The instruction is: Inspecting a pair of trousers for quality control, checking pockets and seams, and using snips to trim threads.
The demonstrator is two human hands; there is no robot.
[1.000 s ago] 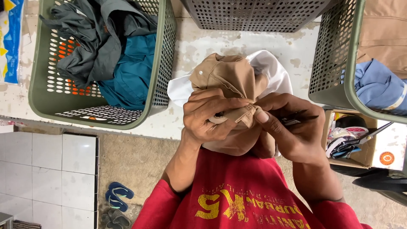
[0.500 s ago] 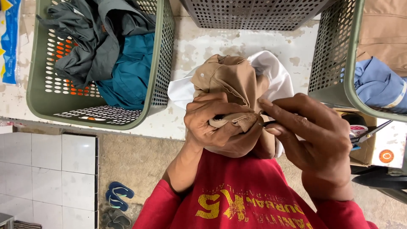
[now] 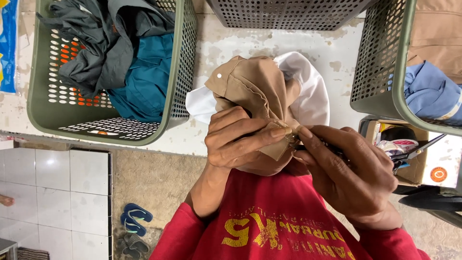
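Note:
My left hand [image 3: 243, 139] grips a bunched tan garment [image 3: 255, 89] with a white button on it, held up in front of my chest. Under the tan cloth lies a white garment [image 3: 313, 91]. My right hand [image 3: 351, 175] pinches a thin dark tool [image 3: 327, 149] whose tip meets the tan cloth right at my left fingertips. The tool's tip is hidden between the fingers. I wear a red shirt with yellow print.
A green plastic basket [image 3: 41, 115] at the left holds grey and teal clothes. Another basket [image 3: 385, 82] at the right holds blue cloth. A third basket [image 3: 284, 12] stands at the top. A box with scissors [image 3: 414, 154] sits at the right. Sandals [image 3: 134, 221] lie on the floor.
My right hand has shifted right and down, drawing the tool's tip to the cloth's edge. My left hand's fingers have straightened along the tan fabric.

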